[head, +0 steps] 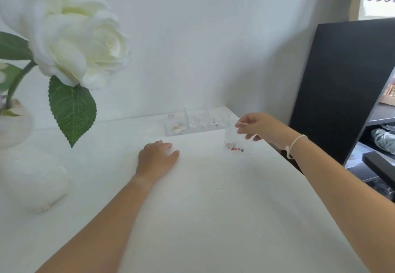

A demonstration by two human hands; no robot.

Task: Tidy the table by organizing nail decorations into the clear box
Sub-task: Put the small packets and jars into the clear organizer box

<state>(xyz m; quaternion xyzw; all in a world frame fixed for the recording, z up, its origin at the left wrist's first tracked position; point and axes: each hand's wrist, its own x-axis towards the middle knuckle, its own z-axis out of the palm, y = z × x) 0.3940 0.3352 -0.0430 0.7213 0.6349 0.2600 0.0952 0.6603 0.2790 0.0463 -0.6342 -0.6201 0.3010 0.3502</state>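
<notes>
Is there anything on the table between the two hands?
No. In the head view, only bare white table lies between the left hand and the little bag that the right hand pinches.

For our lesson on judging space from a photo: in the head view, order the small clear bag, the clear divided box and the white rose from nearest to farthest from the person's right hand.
1. Small clear bag: pinched by the right hand at its top.
2. Clear divided box: to the hand's left, against the wall.
3. White rose: far left, high up.
</notes>
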